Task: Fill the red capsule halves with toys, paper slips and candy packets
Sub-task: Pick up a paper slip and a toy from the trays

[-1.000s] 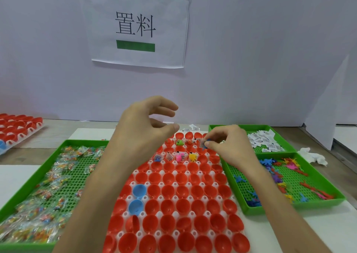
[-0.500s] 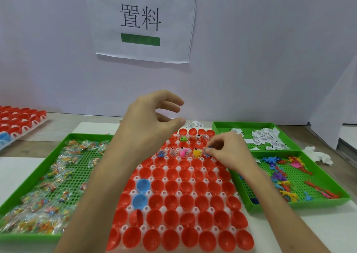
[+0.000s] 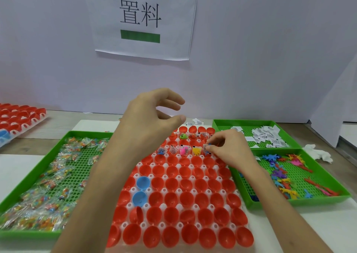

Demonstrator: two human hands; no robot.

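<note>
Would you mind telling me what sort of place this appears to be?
Probably a hand-packing station for capsule toys: rows of red capsule halves, green trays sorting candy packets, paper slips and small toys, and a printed sign on the partition behind.

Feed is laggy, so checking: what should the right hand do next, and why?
Probably release the blue toy. The right hand pinches it low over the red capsule halves, beside a paper slip, right next to the half already holding a yellow toy. The left hand hovers open.
</note>
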